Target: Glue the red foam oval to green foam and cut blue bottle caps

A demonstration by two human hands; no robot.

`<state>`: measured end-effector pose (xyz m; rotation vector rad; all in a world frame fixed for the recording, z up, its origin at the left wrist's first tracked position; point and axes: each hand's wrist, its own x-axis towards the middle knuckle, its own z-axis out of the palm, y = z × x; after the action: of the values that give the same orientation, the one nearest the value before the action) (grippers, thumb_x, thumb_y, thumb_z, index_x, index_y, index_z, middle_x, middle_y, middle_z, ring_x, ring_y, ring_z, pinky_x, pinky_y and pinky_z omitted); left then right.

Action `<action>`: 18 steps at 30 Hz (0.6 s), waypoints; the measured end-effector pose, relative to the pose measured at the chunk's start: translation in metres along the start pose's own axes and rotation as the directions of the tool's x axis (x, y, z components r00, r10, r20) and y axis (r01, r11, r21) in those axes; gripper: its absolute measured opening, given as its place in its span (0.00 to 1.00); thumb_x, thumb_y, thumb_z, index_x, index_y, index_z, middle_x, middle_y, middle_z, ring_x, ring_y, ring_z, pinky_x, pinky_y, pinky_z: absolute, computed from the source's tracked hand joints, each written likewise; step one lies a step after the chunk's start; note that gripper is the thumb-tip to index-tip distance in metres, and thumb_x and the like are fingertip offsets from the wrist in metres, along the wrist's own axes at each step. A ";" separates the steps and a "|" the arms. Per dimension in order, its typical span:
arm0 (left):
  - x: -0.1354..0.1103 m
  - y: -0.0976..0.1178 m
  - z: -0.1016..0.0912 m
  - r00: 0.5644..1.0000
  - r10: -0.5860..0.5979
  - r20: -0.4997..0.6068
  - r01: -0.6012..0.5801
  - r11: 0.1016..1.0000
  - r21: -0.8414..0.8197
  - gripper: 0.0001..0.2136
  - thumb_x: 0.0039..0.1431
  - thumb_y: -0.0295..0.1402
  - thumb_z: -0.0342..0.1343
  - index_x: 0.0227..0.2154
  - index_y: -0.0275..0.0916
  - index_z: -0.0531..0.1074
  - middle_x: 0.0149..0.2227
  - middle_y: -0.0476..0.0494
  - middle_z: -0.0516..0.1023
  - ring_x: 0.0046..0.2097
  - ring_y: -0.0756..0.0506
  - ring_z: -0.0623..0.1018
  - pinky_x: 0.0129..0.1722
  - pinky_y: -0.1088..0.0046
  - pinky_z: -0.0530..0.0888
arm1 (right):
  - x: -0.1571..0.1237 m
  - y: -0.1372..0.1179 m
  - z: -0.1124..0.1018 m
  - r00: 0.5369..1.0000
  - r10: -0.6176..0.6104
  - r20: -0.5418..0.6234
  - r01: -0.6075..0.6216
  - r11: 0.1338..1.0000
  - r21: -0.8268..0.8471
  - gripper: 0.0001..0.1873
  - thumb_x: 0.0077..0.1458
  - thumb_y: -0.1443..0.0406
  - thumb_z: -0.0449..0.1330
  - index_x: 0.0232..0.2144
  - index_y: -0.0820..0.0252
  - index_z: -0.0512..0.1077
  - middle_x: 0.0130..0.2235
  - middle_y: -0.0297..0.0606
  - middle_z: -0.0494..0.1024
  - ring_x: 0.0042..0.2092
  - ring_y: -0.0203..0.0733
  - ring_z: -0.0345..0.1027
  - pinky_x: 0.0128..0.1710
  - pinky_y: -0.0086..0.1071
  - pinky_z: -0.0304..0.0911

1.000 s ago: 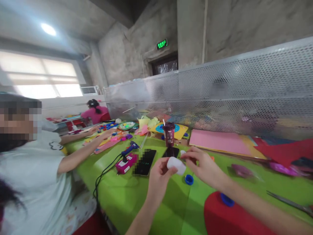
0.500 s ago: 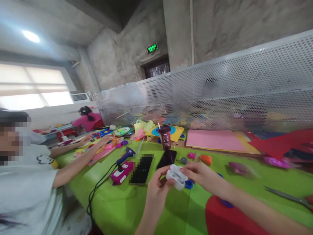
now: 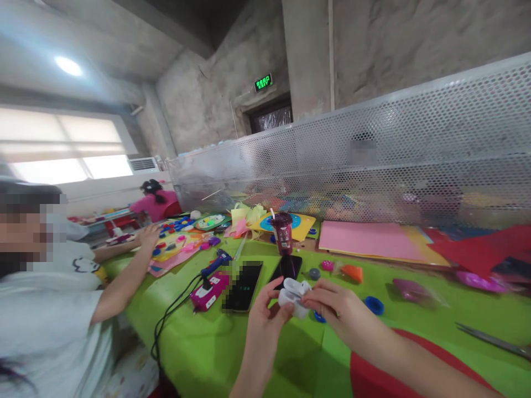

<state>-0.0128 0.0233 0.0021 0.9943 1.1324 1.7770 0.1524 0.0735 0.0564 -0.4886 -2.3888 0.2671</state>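
Note:
My left hand (image 3: 267,312) grips a small white earbud case (image 3: 292,294) from the left, its lid up. My right hand (image 3: 332,307) closes on the same case from the right, fingertips pinched at its opening. Both hands hover above the green table cover (image 3: 199,342). Just beyond them lie two dark phones (image 3: 244,284) and a blue bottle cap (image 3: 374,305). A dark purple drink cup (image 3: 283,232) with a straw stands behind the phones.
A glue gun on a pink block (image 3: 209,282) with a black cable lies left of the phones. A person in a white shirt (image 3: 50,309) sits at my left, reaching over coloured craft pieces. Pink paper (image 3: 365,237), red paper, scissors (image 3: 493,340) and a perforated metal screen lie right and behind.
The white case was shut and is now held with its lid up. My right fingers moved onto its opening. The neighbour's arm shifted farther left over the craft pieces.

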 end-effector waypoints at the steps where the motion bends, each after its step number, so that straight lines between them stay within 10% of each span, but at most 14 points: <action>1: -0.001 0.001 0.001 1.000 -0.006 0.017 0.006 1.000 -0.002 0.26 0.40 0.39 0.67 0.45 0.40 0.70 0.35 0.43 0.76 0.34 0.45 0.76 0.33 0.73 0.73 | -0.002 0.000 0.003 0.999 -0.041 0.013 0.042 0.998 -0.050 0.14 0.62 0.67 0.46 0.33 0.60 0.72 0.32 0.39 0.70 0.33 0.38 0.66 0.32 0.29 0.64; 9: -0.008 0.008 0.006 0.990 -0.084 0.113 0.091 0.994 -0.056 0.23 0.41 0.37 0.67 0.43 0.42 0.72 0.34 0.47 0.73 0.34 0.47 0.75 0.33 0.73 0.73 | -0.009 0.006 0.008 0.944 -0.304 0.129 0.330 0.880 -0.341 0.15 0.61 0.70 0.42 0.33 0.62 0.69 0.31 0.42 0.72 0.31 0.42 0.63 0.28 0.33 0.60; 18: 0.001 -0.004 -0.012 0.973 -0.219 0.070 0.219 0.976 0.002 0.29 0.39 0.42 0.67 0.46 0.38 0.70 0.41 0.38 0.74 0.40 0.41 0.76 0.41 0.63 0.73 | -0.010 0.010 0.003 0.973 -0.201 0.114 0.228 0.916 -0.331 0.17 0.64 0.68 0.39 0.39 0.63 0.67 0.32 0.43 0.75 0.32 0.42 0.69 0.30 0.34 0.64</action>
<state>-0.0228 0.0220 -0.0051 0.8843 1.1461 1.5577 0.1599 0.0787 0.0451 -0.3703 -2.5509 -0.2387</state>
